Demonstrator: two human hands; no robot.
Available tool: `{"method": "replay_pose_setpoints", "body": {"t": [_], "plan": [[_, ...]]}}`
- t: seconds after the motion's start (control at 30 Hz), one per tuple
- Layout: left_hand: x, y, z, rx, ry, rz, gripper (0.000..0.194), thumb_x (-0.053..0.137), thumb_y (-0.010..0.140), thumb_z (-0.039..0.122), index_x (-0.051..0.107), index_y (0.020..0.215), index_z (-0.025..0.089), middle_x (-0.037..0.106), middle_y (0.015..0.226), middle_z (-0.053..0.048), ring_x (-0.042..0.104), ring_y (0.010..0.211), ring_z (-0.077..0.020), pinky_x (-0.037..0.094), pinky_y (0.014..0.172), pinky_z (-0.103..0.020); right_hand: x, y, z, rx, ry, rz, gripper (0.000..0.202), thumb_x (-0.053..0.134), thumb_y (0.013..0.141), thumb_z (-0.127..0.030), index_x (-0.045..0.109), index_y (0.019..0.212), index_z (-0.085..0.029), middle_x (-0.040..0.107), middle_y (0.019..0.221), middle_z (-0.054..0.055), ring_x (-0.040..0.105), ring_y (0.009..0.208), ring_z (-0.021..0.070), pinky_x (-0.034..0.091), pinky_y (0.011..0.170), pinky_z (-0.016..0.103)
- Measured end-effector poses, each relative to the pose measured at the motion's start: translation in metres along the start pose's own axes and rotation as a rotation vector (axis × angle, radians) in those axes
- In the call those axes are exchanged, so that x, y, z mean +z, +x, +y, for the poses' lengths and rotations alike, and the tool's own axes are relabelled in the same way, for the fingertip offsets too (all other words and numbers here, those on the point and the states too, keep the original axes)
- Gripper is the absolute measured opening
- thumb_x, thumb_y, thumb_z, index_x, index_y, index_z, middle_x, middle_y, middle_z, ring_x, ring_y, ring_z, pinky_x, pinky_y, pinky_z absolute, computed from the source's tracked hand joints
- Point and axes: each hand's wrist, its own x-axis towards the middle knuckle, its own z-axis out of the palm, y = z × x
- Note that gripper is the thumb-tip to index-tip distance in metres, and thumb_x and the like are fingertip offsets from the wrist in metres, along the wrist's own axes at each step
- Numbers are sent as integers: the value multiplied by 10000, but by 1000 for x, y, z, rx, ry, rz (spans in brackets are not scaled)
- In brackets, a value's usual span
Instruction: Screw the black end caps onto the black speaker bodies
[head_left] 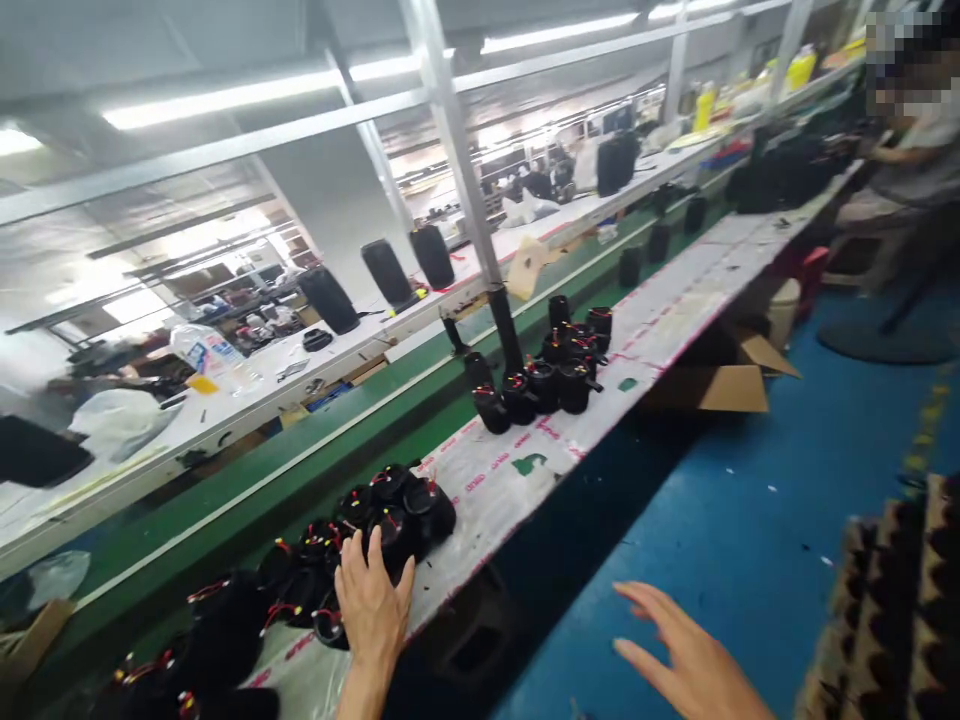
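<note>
The blue floor (637, 520) spreads widest, with a long tabletop (480, 520) beside it, covered in pale sheeting that probably guards the surface against scuffs. A green strip (180, 500), perhaps a conveyor, runs between this and a far tabletop (270, 390). A steel post (461, 150) rises in between. Egg-crate trays (892, 600) stand in upright rows at lower right, perhaps to save floor space; an open cardboard box (720, 388) sits partly under the tabletop.

Black cup-like housings crowd together in a near cluster (431, 510) on the tabletop, with a farther cluster (574, 385) beyond. Many have wires at the top, a placement that likely keeps the leads easy to reach.

The left hand (371, 600) lies over the near cluster, fingers extended and parted, not clenched; whether it touches a housing cannot be told. The right hand (686, 650) hangs over the floor, apart from the tabletop, fingers loose and holding nothing.

A clear bottle (206, 355) on the far tabletop bears a blue-and-white label, its wording too blurred to read. Smaller still, red-pink lettering repeats along the sheeting, likewise illegible.
</note>
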Motion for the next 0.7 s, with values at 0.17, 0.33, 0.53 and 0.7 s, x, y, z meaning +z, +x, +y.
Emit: {"method": "replay_pose_setpoints", "body": {"t": [0.17, 0.33, 0.53, 0.7], "plan": [[28, 19, -18, 91, 59, -140, 672, 802, 924, 254, 635, 1550, 76, 597, 1638, -288, 553, 1534, -458, 394, 1277, -684, 82, 190, -144, -365, -100, -230, 855, 827, 848, -348, 514, 1643, -310, 479, 1725, 146, 507, 1551, 416, 466, 1266, 629], [44, 31, 1, 80, 106, -196, 747, 811, 909, 247, 588, 1604, 90, 592, 1640, -293, 555, 1519, -462, 361, 1267, -748, 140, 289, -219, -533, -268, -364, 1039, 1071, 540, -267, 634, 1482, -274, 525, 1673, 157, 441, 1551, 492, 296, 1314, 682], [49, 51, 1, 88, 134, -292, 715, 785, 910, 259, 616, 1589, 114, 740, 1406, -227, 673, 1319, -396, 361, 1276, -697, 164, 282, -215, -397, -418, -434, 900, 1005, 637, -303, 610, 1438, -185, 687, 1366, 216, 659, 1223, 467, 483, 1109, 665], [49, 66, 7, 30, 149, -310, 789, 712, 944, 275, 493, 1665, 42, 735, 1332, -246, 705, 1201, -397, 520, 1132, -610, 132, 261, -192, -269, -383, -444, 971, 869, 735, -307, 467, 1616, -234, 607, 1482, 209, 635, 1268, 426, 545, 1035, 554]]}}
